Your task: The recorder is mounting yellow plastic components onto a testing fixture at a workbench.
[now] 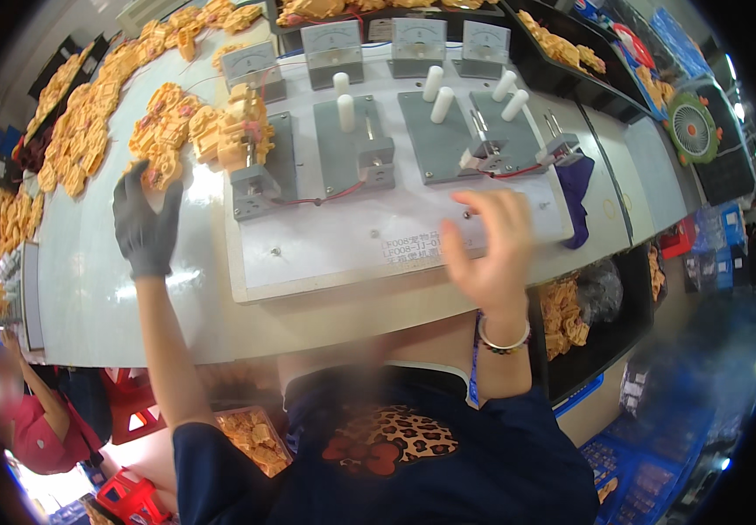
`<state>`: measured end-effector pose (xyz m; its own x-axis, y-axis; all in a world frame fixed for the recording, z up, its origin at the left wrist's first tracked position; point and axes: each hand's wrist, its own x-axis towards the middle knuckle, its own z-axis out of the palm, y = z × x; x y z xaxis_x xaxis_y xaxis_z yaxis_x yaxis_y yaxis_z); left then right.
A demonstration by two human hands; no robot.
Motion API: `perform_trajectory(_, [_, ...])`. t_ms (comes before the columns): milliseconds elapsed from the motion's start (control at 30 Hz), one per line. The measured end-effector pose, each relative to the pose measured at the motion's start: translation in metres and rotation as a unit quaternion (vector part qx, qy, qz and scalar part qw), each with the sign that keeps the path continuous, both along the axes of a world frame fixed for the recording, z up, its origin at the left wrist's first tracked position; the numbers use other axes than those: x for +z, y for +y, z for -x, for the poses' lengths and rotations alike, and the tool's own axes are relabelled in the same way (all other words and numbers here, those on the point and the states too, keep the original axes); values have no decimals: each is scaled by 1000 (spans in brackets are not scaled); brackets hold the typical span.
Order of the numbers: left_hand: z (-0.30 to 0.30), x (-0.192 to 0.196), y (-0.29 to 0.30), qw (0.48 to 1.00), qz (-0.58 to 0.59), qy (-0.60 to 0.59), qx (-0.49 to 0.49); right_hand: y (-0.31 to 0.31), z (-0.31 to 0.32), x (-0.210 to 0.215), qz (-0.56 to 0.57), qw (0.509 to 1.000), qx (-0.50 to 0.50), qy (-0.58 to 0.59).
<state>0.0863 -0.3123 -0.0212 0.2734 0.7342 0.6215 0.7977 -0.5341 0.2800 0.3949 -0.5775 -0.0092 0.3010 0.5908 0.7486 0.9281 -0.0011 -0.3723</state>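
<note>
My left hand (146,223), in a grey glove, reaches to the near edge of a pile of yellow-orange moulded plastic parts (159,122). Its thumb and fingers are apart around the end of one part, with no firm grip showing. My bare right hand (493,245), slightly blurred, hovers over the front of a white fixture board (308,254), thumb and fingers spread and nothing between them. The board carries several grey plates (330,131) with upright white pegs (345,112) and metal clamp blocks with red wires. Orange parts (242,127) cover the leftmost station.
Several analog panel meters (332,51) stand along the board's back edge. More orange parts (80,140) are heaped along the table's left. Black bins of parts (562,319) sit at the right and back. A purple cloth (575,197) and a green fan (693,129) are rightward. Another person (45,420) sits far left.
</note>
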Motion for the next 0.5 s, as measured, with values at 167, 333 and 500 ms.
perform_trajectory(167, [26,-26,70,965,154,176,121,-10,-17,-18,44,999,-1,5])
perform_trajectory(333, [24,-30,72,969,139,153,134,-21,-28,-19,37,999,5,-13])
perform_trajectory(500, [38,-33,59,970,177,90,137,-52,-78,-22,-21,985,-168,46])
